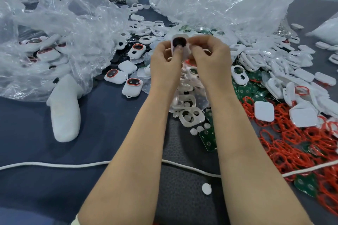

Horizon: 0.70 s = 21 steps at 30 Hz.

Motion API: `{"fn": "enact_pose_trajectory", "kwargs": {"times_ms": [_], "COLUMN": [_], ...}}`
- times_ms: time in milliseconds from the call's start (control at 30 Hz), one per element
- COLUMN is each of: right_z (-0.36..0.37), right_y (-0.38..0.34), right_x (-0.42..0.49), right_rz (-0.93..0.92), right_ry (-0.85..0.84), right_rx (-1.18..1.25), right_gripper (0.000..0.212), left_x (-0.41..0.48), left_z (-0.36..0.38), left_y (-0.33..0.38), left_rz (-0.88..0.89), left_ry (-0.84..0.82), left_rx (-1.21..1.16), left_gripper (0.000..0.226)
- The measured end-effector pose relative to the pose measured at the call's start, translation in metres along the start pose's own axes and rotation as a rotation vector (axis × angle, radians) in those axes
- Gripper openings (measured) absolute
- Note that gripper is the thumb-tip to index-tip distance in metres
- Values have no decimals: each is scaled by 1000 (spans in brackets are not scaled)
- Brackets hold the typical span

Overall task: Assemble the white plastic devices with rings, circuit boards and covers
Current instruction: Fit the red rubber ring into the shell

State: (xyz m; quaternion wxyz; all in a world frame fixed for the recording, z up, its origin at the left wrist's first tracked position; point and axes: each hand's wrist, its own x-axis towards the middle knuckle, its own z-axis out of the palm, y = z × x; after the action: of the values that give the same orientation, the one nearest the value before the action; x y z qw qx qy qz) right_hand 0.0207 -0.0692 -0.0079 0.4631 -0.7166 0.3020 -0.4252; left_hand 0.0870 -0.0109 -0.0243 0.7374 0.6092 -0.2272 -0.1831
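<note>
Both hands meet above the middle of the table around one white plastic device (pixel 180 42) with a dark round part showing in its face. My left hand (pixel 167 60) grips its left side with the thumb on the front. My right hand (pixel 210 56) pinches its right edge. Below my wrists lie open white shells (pixel 191 118) with small white discs. Green circuit boards (pixel 208 138) lie beside them. Red rings (pixel 296 144) are heaped at the right. White square covers (pixel 264 111) rest on the rings. Assembled devices (pixel 132 85) with red rings lie at centre left.
Crumpled clear plastic bags (pixel 60 29) cover the left and the far side (pixel 219 3). A white cord (pixel 54 165) crosses the blue cloth near me. A white foam-wrapped piece (pixel 65 113) lies at the left. A loose white disc (pixel 206 189) sits between my forearms.
</note>
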Motion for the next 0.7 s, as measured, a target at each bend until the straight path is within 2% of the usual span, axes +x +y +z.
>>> {"fn": "enact_pose_trajectory", "kwargs": {"times_ms": [100,200,367,500,600,700], "right_z": [-4,-6,-5,0,-5,-19], "right_y": [1,3,4,4,4,6], "right_x": [2,3,3,1,3,6], "right_rz": [70,90,36,-5,36,172], "right_ry": [46,-38,-25,7,-38,-149], "right_rx": [71,54,-57,-144,9,369], "right_gripper": [8,14,7,11,11,13], "left_x": [-1,-2,-3,-3,-3,-3], "left_z": [1,2,2,2,-2,-6], "left_y": [-1,-1,-2,-3,-1,3], "left_rz": [33,7,41,90,-28,-135], "left_ry": [-12,-68,-68,-70,-169,-312], "left_rx": [46,-2,30,68,-144,-351], "left_gripper": [9,9,9,5,3,5]}}
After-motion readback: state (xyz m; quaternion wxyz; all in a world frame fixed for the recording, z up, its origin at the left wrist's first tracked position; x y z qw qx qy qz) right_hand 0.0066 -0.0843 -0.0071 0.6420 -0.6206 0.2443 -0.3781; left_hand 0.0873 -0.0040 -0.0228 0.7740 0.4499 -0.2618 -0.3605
